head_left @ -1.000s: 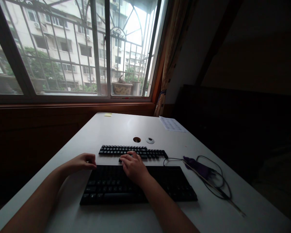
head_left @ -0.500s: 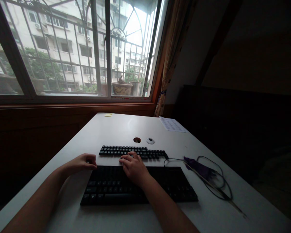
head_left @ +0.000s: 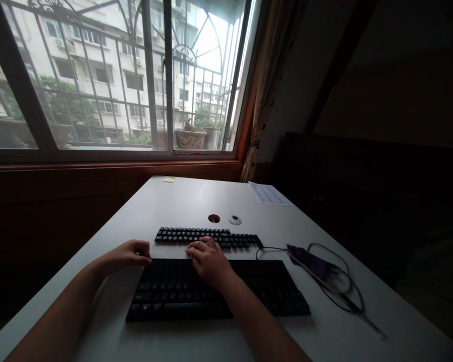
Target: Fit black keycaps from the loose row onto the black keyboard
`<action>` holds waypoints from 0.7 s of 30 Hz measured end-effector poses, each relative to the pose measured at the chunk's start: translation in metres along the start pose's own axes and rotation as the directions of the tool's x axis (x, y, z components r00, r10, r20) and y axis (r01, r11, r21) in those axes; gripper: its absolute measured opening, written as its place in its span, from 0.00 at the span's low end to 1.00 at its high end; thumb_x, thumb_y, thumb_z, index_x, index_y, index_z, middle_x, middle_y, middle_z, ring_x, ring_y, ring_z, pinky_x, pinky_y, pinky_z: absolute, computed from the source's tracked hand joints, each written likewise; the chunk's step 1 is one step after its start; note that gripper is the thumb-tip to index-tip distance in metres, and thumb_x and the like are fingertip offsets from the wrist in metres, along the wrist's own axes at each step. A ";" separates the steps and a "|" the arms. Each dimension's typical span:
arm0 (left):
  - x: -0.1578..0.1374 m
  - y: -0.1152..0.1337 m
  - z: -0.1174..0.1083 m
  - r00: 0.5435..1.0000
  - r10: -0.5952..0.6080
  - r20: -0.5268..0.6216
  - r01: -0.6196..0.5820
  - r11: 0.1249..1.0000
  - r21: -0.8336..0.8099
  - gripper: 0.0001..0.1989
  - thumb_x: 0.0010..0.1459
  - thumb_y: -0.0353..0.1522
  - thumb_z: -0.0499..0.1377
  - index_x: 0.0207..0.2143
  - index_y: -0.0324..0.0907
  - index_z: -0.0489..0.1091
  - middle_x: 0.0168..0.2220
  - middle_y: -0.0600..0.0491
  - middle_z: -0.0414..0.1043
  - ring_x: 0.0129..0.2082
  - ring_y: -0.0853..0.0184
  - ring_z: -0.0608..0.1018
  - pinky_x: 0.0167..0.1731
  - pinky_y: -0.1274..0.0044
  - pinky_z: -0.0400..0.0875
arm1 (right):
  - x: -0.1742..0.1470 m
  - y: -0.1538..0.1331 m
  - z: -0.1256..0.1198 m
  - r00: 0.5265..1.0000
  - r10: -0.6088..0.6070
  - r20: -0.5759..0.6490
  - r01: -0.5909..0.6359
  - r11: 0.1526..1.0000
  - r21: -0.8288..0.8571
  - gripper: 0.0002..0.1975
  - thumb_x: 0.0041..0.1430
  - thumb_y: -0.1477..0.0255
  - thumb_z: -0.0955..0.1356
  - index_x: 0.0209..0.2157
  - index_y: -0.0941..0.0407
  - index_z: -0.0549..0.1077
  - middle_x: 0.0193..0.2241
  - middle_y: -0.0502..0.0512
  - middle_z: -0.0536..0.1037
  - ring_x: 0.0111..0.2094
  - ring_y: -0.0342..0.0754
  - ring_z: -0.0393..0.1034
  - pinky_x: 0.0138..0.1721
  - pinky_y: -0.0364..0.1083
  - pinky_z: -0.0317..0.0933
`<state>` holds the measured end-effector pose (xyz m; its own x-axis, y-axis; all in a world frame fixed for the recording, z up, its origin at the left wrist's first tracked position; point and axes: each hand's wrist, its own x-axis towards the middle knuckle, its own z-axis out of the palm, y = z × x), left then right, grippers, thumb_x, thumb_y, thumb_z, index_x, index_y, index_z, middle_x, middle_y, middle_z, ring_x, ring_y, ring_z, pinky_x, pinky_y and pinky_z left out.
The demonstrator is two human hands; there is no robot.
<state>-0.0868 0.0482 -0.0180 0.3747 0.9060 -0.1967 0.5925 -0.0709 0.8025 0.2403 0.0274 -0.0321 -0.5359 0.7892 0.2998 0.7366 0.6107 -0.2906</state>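
A wide black keyboard (head_left: 173, 295) lies near me on the white table. Legends show on its nearer keys, while its far part looks dark and flat. Just behind it, small black keycaps (head_left: 184, 233) sit in rows like a second keyboard. My left hand (head_left: 134, 253) is closed, its fingers curled and the thumb tip by the keyboard's far left corner; anything inside it is hidden. My right hand (head_left: 209, 261) reaches across the keyboard, with its bent fingertips close together at the near side of the rows. A small shape shows at those fingertips, too small to name.
A black cable (head_left: 357, 289) loops on the right around a purple cloth (head_left: 313, 261) and a thin stick (head_left: 332, 290). Farther back are a round hole (head_left: 214, 218), its white cover (head_left: 234, 220), a printed sheet (head_left: 270, 194) and a yellow note (head_left: 169, 179).
Both hands keep almost the same place and pose. The whole view has shifted very slightly, with the table lower in the picture.
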 end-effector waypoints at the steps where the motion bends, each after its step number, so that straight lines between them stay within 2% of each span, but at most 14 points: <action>1: 0.000 0.000 0.000 1.000 0.000 -0.001 0.000 1.000 0.004 0.21 0.46 0.50 0.69 0.27 0.43 0.70 0.29 0.53 0.74 0.35 0.60 0.74 0.37 0.72 0.66 | 0.000 0.000 0.000 1.000 0.000 0.001 0.000 1.000 0.000 0.18 0.72 0.69 0.67 0.59 0.44 0.77 0.62 0.48 0.77 0.65 0.57 0.58 0.65 0.58 0.57; 21: 0.002 -0.007 0.000 1.000 0.018 -0.007 -0.018 1.000 -0.008 0.19 0.48 0.48 0.70 0.28 0.43 0.72 0.31 0.53 0.75 0.36 0.59 0.75 0.37 0.72 0.66 | 0.000 0.002 0.000 1.000 -0.003 -0.001 0.003 1.000 -0.005 0.17 0.70 0.70 0.67 0.56 0.43 0.80 0.61 0.46 0.77 0.65 0.59 0.56 0.67 0.58 0.55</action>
<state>-0.0908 0.0503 -0.0241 0.3804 0.9074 -0.1786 0.5800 -0.0837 0.8103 0.2416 0.0281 -0.0332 -0.5374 0.7874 0.3020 0.7371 0.6125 -0.2853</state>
